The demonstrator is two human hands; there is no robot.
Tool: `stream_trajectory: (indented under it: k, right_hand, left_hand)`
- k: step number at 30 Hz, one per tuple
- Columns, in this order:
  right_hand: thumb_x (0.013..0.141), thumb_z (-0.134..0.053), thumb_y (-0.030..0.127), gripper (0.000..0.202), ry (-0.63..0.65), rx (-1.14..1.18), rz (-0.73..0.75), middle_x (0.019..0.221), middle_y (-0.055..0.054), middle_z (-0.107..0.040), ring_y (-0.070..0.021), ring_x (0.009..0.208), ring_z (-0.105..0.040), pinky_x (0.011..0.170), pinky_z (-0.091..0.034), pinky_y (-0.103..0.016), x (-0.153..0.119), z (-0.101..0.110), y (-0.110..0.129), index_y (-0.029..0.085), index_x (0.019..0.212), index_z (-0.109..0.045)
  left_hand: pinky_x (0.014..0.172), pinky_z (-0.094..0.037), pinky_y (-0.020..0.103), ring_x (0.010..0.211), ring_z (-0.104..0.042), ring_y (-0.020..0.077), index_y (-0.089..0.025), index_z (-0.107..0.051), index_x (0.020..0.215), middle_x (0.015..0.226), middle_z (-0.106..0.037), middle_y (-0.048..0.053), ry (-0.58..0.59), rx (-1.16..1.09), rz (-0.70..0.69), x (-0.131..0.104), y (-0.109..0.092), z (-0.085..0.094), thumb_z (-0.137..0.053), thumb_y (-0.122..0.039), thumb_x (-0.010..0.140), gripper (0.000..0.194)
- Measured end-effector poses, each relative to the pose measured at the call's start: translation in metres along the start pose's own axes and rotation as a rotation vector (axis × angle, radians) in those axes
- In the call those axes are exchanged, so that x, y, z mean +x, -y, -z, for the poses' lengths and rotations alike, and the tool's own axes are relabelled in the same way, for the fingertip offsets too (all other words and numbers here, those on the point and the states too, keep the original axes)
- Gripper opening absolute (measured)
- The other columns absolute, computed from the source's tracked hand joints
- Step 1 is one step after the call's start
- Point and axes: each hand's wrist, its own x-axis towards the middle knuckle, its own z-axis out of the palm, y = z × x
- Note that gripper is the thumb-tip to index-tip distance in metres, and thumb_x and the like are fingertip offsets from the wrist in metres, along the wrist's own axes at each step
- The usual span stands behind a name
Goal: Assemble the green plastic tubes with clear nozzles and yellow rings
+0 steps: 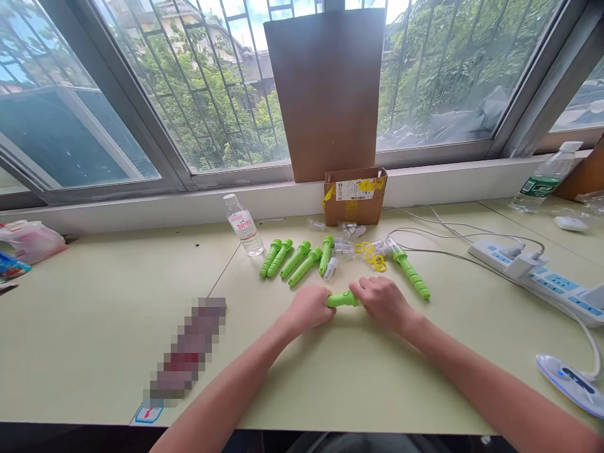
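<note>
A green plastic tube (343,299) is held level above the table between both hands. My left hand (310,307) wraps round its left end, and my right hand (380,301) grips its right end; the fingers of both are closed. Beyond them lie several similar green tubes (295,260) side by side. Another green tube (411,275) with a clear part on its upper end rests to the right of my right hand. Yellow rings (379,262) and several clear small caps or bottles (331,268) lie between the tubes.
Behind the parts stand an open cardboard box (353,211) and a water bottle (244,225). A power strip (542,277) with cables is at the right, near another bottle (542,179). A pixelated item (189,352) lies at the left. The table's front edge (358,431) is near.
</note>
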Motion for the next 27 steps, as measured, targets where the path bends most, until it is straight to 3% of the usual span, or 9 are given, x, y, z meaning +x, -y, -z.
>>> stream_trajectory:
  k: [6, 11, 15, 18, 20, 23, 24, 27]
  right_hand:
    - [0.069, -0.051, 0.009, 0.012, 0.219, 0.143, -0.178, 0.067, -0.004, -0.064, -0.0146, 0.053, -0.050, 0.052, -0.013, -0.029, -0.002, 0.007, -0.004, 0.018, 0.075, -0.056]
    - [0.067, -0.054, 0.014, 0.006, 0.246, 0.190, -0.188, 0.060, -0.002, -0.062, -0.0136, 0.050, -0.048, 0.050, -0.013, -0.028, -0.002, 0.003, -0.010, 0.019, 0.069, -0.054]
    - [0.071, -0.052, 0.012, 0.006, 0.087, 0.141, -0.152, 0.060, -0.002, -0.061, -0.0127, 0.050, -0.045, 0.051, -0.014, -0.029, -0.003, -0.004, -0.014, 0.017, 0.070, -0.055]
    - [0.073, -0.049, 0.003, 0.017, -0.135, -0.011, -0.062, 0.059, -0.002, -0.059, -0.0137, 0.055, -0.045, 0.054, -0.016, -0.030, -0.001, -0.004, -0.016, 0.016, 0.067, -0.056]
    - [0.077, -0.048, 0.000, 0.022, -0.315, -0.114, 0.032, 0.058, -0.001, -0.057, -0.0138, 0.057, -0.044, 0.056, -0.018, -0.030, 0.000, -0.001, -0.016, 0.016, 0.068, -0.058]
    - [0.085, -0.050, 0.005, 0.018, -0.511, -0.185, 0.147, 0.060, 0.001, -0.056, -0.0132, 0.057, -0.041, 0.058, -0.020, -0.030, 0.001, 0.003, -0.014, 0.017, 0.075, -0.060]
    - [0.085, -0.051, 0.006, 0.017, -0.535, -0.194, 0.161, 0.061, 0.001, -0.057, -0.0131, 0.057, -0.041, 0.058, -0.020, -0.030, 0.001, 0.003, -0.014, 0.017, 0.077, -0.060]
    - [0.084, -0.049, 0.004, 0.020, -0.488, -0.204, 0.122, 0.060, 0.000, -0.055, -0.0133, 0.057, -0.040, 0.058, -0.019, -0.031, 0.001, 0.001, -0.012, 0.017, 0.072, -0.058]
  left_hand:
    - [0.055, -0.041, 0.029, 0.062, -0.062, 0.0224, -0.013, -0.062, 0.080, 0.070, -0.065, 0.011, -0.142, 0.254, -0.073, 0.005, -0.005, -0.013, -0.045, -0.015, 0.078, 0.017]
    - [0.053, -0.040, 0.028, 0.062, -0.063, 0.0226, -0.013, -0.060, 0.083, 0.070, -0.064, 0.010, -0.227, 0.344, -0.090, 0.006, -0.006, -0.018, -0.036, -0.006, 0.079, 0.026]
    - [0.052, -0.036, 0.026, 0.061, -0.060, 0.0202, -0.014, -0.059, 0.080, 0.069, -0.063, 0.009, -0.247, 0.261, -0.034, 0.004, -0.010, -0.015, -0.041, -0.012, 0.079, 0.018]
    - [0.050, -0.031, 0.024, 0.058, -0.056, 0.0166, -0.016, -0.054, 0.068, 0.062, -0.058, 0.003, -0.159, 0.015, -0.018, -0.001, -0.010, -0.003, -0.050, -0.021, 0.073, 0.008]
    - [0.047, -0.029, 0.023, 0.053, -0.051, 0.0131, -0.017, -0.049, 0.061, 0.056, -0.053, -0.001, 0.050, -0.262, -0.063, -0.006, -0.008, 0.008, -0.050, -0.025, 0.072, 0.013]
    - [0.043, -0.031, 0.023, 0.044, -0.045, 0.0109, -0.018, -0.045, 0.058, 0.049, -0.047, -0.003, 0.496, -0.621, -0.055, -0.012, -0.004, 0.015, -0.048, -0.036, 0.075, 0.025]
    - [0.042, -0.029, 0.023, 0.042, -0.041, 0.0097, -0.018, -0.043, 0.056, 0.048, -0.044, -0.004, 0.529, -0.644, -0.040, -0.013, -0.003, 0.014, -0.051, -0.037, 0.074, 0.027]
    - [0.041, -0.021, 0.023, 0.043, -0.034, 0.0081, -0.019, -0.039, 0.055, 0.048, -0.036, -0.006, 0.255, -0.556, 0.007, -0.011, -0.003, 0.002, -0.050, -0.026, 0.068, 0.018]
